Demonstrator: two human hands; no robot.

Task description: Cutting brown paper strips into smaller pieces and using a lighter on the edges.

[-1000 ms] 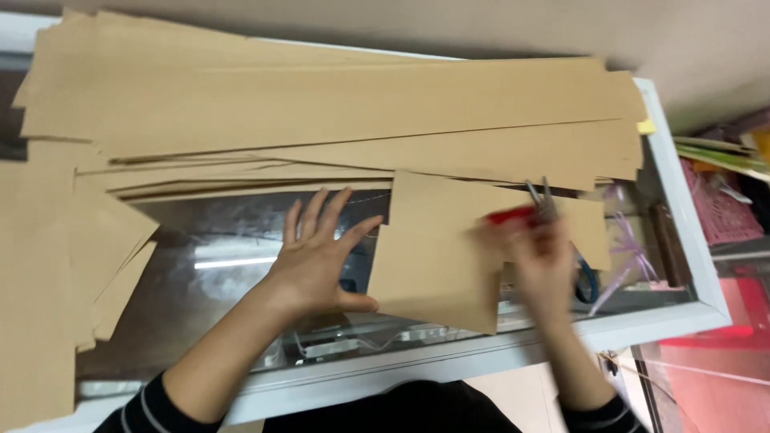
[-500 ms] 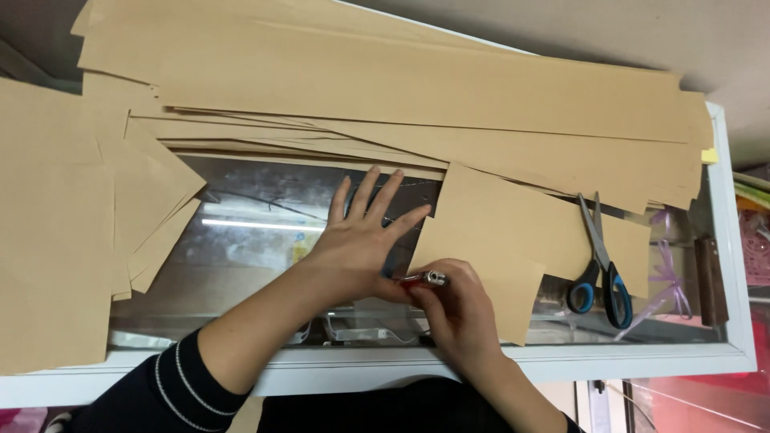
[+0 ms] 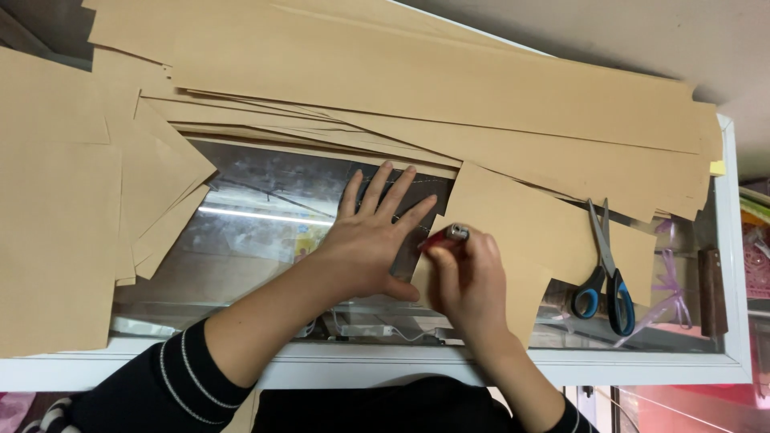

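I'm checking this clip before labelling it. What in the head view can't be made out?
- Tip of the red tool: hidden by the right hand.
- What the left hand presses flat: covered by its palm.
- Goods beneath the glass counter: blurred by glare.
- Far table edge: buried under brown paper sheets.
- Scissors blade tips: against paper, too small.

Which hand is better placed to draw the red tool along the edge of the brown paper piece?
The right hand, probably: it holds the red tool at the brown paper piece. The left hand lies flat with fingers spread beside it.
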